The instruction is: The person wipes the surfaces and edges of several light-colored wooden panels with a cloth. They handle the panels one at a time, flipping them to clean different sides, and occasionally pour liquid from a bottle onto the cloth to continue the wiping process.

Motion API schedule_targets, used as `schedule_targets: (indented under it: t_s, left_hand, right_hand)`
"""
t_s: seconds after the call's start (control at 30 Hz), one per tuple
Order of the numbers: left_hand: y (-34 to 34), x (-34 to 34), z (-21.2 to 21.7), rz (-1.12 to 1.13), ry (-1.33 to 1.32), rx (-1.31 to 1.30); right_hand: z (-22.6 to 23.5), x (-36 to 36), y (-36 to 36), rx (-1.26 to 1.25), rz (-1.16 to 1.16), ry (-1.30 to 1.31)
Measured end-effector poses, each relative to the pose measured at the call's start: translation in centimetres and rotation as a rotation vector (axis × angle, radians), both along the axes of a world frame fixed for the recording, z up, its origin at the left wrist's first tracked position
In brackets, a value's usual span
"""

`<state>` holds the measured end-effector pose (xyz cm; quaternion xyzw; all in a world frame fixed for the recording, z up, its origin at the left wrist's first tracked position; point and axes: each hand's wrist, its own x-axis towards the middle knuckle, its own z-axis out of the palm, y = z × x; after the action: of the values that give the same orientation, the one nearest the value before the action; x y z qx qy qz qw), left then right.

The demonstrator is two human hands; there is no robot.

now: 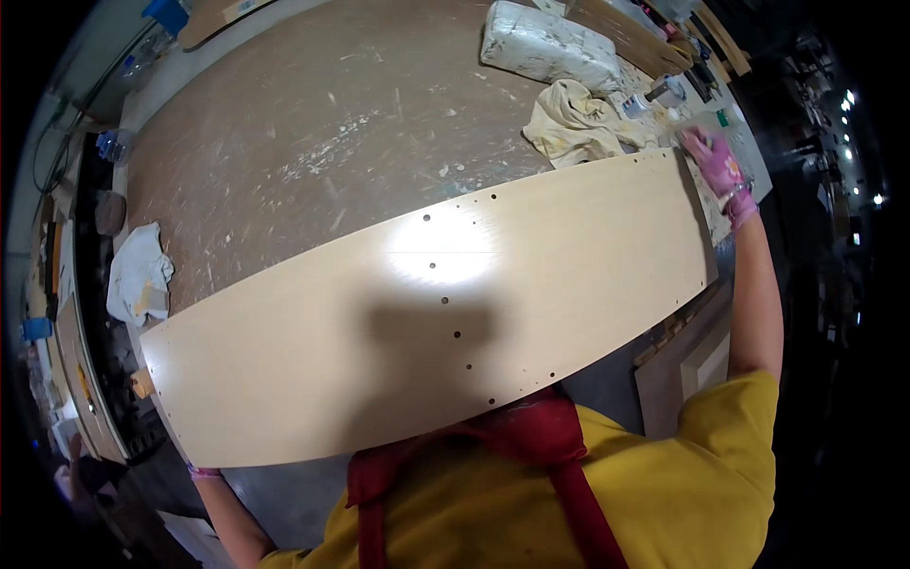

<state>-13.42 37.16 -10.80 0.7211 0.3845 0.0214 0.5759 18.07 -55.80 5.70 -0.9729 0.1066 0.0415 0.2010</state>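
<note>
A long pale wooden panel (303, 351) with curved long edges lies slanted across the view in front of me. Several small dark holes cross its middle and others sit near its ends. My right hand (718, 169), in a pink glove, is closed at the panel's far right corner, with part of its grip hard to make out. At the near left corner my left hand (203, 471) shows only a bit of patterned glove and the wrist; the panel hides its fingers. A bright glare and my shadow fall on the panel.
Beyond the panel spreads a brown, paint-marked worktable (256, 161). A crumpled cream cloth (573, 123), a white wrapped block (548, 43) and a small jar (637, 104) stand at the far right. A white cloth (140, 275) lies at the left edge. Brown boards (664, 384) lean below right.
</note>
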Motion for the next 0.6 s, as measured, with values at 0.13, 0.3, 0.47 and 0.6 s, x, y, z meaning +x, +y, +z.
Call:
schedule_targets:
  t_s: [0.13,0.3,0.47,0.6]
  left_hand:
    - [5.7,-5.4,1.4,-0.186,-0.161,-0.107]
    - [-12.8,4.8,14.0,-0.165,-0.25,0.761]
    - [-27.0,12.0,17.3,-0.422,-0.344,0.979]
    - [-34.2,17.7,17.9,-0.778,-0.369,1.238]
  right_hand:
    - [-3.1,6.9,8.4,0.063,0.504,-0.052]
    - [-7.4,11.4,10.4,-0.314,0.68,0.677]
    - [-10.6,14.6,8.9,-0.227,0.804,0.437]
    - [-3.5,12.4,10.0,0.09,0.602,0.162]
